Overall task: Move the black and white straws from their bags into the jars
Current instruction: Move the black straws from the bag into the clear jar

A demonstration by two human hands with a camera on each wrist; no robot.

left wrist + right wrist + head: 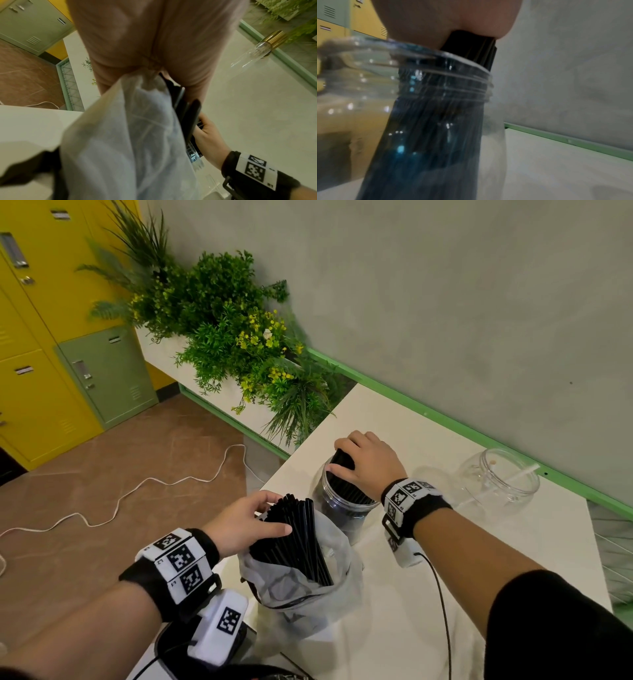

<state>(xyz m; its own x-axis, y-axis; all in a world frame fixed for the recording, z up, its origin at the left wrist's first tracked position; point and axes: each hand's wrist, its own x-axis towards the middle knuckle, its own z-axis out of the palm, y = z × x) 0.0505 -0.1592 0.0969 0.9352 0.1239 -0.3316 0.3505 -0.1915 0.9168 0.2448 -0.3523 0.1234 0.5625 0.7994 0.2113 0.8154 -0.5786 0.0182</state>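
A bundle of black straws (301, 539) stands in a translucent white bag (291, 590) near the table's left edge. My left hand (263, 517) grips the tops of these straws, thumb laid across them; its palm (149, 40) fills the left wrist view above the bag (128, 135). Just behind, a clear jar (342, 508) holds more black straws (346, 487). My right hand (356, 460) grips their upper ends over the jar's mouth, seen up close as palm (445, 20), straws (471, 51) and jar (447, 88). A second clear jar (496, 484) at the right holds one white straw (513, 478).
The white table (445, 594) runs along a grey wall with a green ledge (479, 436). Bushy plants in a planter (239, 344) stand past the table's far left corner. Yellow and green lockers (51, 354) and a white cable (137, 491) are on the floor side.
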